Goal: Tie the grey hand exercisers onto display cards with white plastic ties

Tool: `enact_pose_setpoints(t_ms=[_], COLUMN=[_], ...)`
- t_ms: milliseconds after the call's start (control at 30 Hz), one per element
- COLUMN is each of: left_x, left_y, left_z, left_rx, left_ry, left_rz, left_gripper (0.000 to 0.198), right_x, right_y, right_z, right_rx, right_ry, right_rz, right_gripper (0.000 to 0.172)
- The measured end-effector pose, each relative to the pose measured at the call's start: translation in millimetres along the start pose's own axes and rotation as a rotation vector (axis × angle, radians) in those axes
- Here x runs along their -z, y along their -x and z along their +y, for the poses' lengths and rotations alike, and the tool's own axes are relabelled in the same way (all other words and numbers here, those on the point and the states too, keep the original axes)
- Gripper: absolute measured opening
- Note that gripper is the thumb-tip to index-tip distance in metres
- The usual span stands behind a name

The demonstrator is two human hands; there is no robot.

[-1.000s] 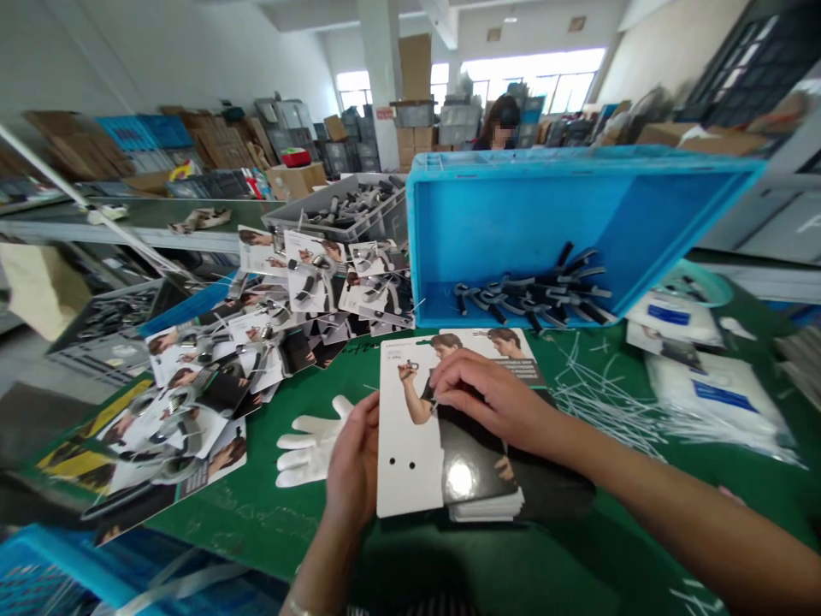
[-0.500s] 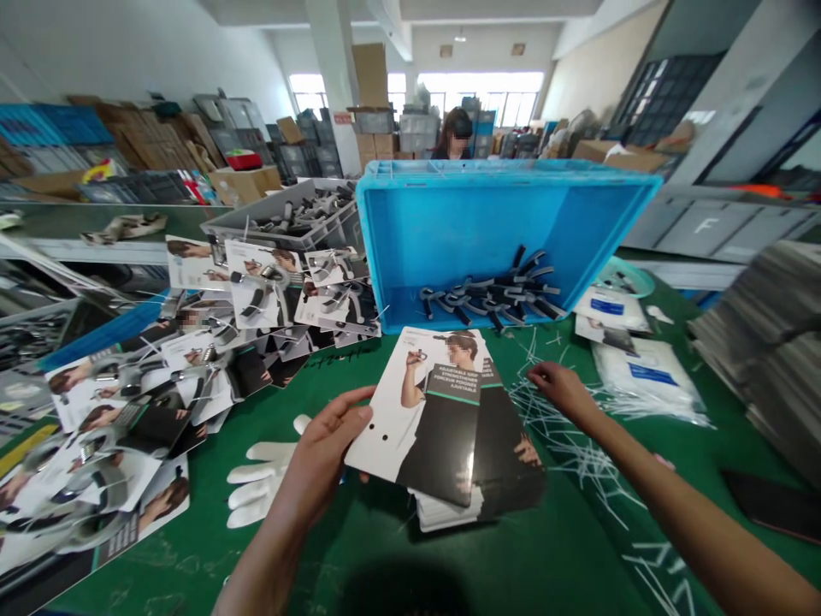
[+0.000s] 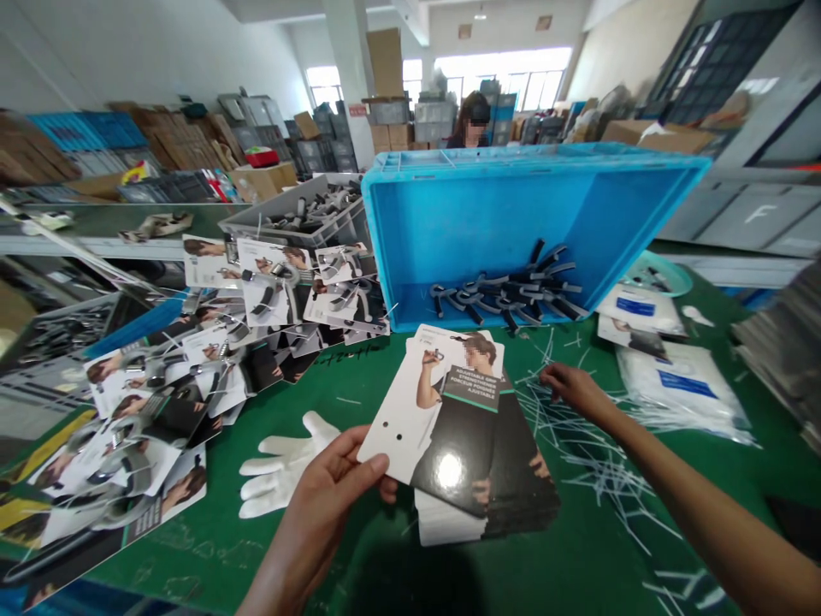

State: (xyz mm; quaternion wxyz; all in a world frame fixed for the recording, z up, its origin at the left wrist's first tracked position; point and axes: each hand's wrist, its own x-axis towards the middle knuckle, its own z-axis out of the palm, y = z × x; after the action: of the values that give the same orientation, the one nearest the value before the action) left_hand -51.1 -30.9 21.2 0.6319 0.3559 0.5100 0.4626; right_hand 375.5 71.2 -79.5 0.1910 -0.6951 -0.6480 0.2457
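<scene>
My left hand (image 3: pixel 350 483) grips the lower left edge of a printed cardboard packaging card (image 3: pixel 410 411), thumb on top. The card, with two punched holes, is tilted over a stack of similar cards (image 3: pixel 449 520). My right hand (image 3: pixel 573 385) is at the upper edge of loose white cable ties (image 3: pixel 599 466), its fingers drawn together; whether a tie is between them I cannot make out. A white glove (image 3: pixel 286 466) lies left of my left hand.
A blue crate (image 3: pixel 487 222) on its side holds several grey-black hand grips (image 3: pixel 506 295). Cards with hand grips attached (image 3: pixel 134 462) are piled at left. Bagged cable ties (image 3: pixel 683 385) lie at right. Across the table is another person (image 3: pixel 473 124).
The view has swung slightly left, so most things sit further right. My left hand still holds the card over the stack, and my right hand stays at the cable ties.
</scene>
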Motion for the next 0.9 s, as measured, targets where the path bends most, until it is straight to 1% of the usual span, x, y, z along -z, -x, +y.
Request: enact_pose_setpoints(t_ms=[100,200,300,367,433,467,500,533,567,600,633,667,700,733,800,867,900], left_x=[2.3,13.6,31.2,42.1,49.0,50.4,50.7,49.9,48.5,46.6,44.4,42.4,40.8,39.8,40.0,42.1,43.1], left_y=[-10.9,-19.9,-20.0,-17.6,-17.4,-19.0,-22.0,-26.1,-30.8,-35.6,-39.9,-43.4,-45.7,-47.0,-47.3,-46.3,-45.9], left_z=[2.6,7.6,12.2,15.5,19.1,20.9,22.5,23.8,24.8,25.3,25.3,24.9,24.2,23.3,21.3,20.0,19.7], left_rx=[-0.008,-0.002,-0.007,-0.011,-0.013,-0.013,-0.014,-0.017,-0.022,-0.028,-0.032,-0.033,-0.033,-0.029,-0.023,-0.029,-0.036], left_ry=[0.031,0.009,-0.022,-0.039,-0.04,-0.033,-0.025,-0.018,-0.013,-0.012,-0.013,-0.013,-0.011,-0.008,-0.005,-0.009,-0.014], left_rz=[0.031,-0.032,-0.097,-0.13,-0.159,-0.176,-0.196,-0.217,-0.238,-0.257,-0.275,-0.289,-0.302,-0.314,-0.334,-0.344,-0.346], left_gripper=[0.038,0.037,0.034,0.031,0.028,0.027,0.027,0.026,0.027,0.027,0.027,0.027,0.027,0.028,0.028,0.027,0.027], right_x=[5.4,14.4,33.4,51.3,69.6,76.9,81.8,83.6,81.9,76.5,67.5,55.4,41.1,25.7,-4.2,-26.0,-32.8], right_y=[4.4,9.1,15.8,20.3,22.4,22.5,22.5,23.0,24.8,27.9,32.4,37.6,42.7,47.1,52.6,53.6,53.1], right_z=[-6.6,-12.5,-19.7,-33.3,-61.1,-81.2,-105.1,-132.0,-160.8,-189.6,-217.1,-241.5,-261.8,-277.4,-294.5,-297.8,-296.7], right_rx=[-0.004,0.006,0.041,0.091,0.164,0.215,0.265,0.334,0.444,0.547,0.61,0.649,0.663,0.683,0.733,0.774,0.79], right_ry=[-0.054,-0.069,-0.051,-0.04,-0.056,-0.097,-0.162,-0.252,-0.5,-0.7,-0.792,-0.804,-0.766,-0.724,-0.636,-0.594,-0.588], right_rz=[-0.006,0.043,0.107,0.164,0.27,0.37,0.469,0.542,0.604,0.562,0.475,0.389,0.282,0.215,0.115,0.073,0.072], right_gripper=[0.03,0.027,0.023,0.021,0.019,0.019,0.018,0.017,0.011,0.005,0.003,0.004,0.005,0.006,0.006,0.005,0.004])
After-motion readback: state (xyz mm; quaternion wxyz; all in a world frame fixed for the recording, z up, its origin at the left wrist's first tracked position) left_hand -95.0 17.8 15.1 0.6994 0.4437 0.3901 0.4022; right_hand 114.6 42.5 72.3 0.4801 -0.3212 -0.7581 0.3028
